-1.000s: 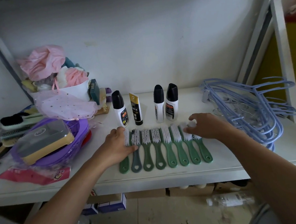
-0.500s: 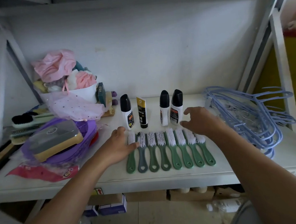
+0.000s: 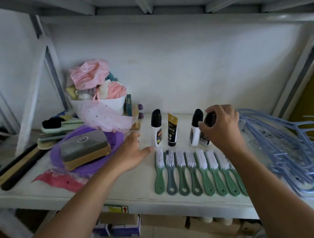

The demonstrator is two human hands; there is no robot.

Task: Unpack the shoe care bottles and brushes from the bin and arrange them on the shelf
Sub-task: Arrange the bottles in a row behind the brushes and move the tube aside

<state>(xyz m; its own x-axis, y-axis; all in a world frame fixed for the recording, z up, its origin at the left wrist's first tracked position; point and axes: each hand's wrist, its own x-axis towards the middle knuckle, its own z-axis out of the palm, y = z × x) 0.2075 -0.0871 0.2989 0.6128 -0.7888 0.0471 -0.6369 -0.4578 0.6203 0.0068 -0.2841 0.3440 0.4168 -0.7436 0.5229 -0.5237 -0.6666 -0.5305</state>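
**Right hand on the last bottle, brushes lined up in front**

The right hand point(image 3: 221, 127) reaches over the back row on the white shelf point(image 3: 135, 191). Its grip is closed round the black cap of the rightmost bottle point(image 3: 209, 119), fingers curled over the top and thumb on the near-left side. That bottle stands upright on the shelf, touching or just beside the third bottle point(image 3: 195, 134). Whether its base is lifted cannot be told.

The left hand point(image 3: 134, 152) lies low over the shelf, palm down. Its grip is slack and open, fingers loosely spread, with nothing in it. It sits just left of the leftmost bottle point(image 3: 156, 132), its thumb pointing toward the brushes. Whether the palm touches the shelf cannot be told.

The back row runs left to right: the leftmost bottle, white with a black cap; a gold-and-black tube point(image 3: 172, 131) standing on its cap; a gap; then the third bottle and the held one.

In front of them the brushes point(image 3: 200, 158) lie side by side, white bristles toward the bottles and handles toward the shelf edge. Most are green and the second from the left is greyer. The right forearm covers part of the last one.

A heap of blue hangers point(image 3: 288, 146) lies to the right. To the left are a brown-based box with a grey lid point(image 3: 84, 148) on purple plastic, and a white tub point(image 3: 103, 106) of pink puffs.
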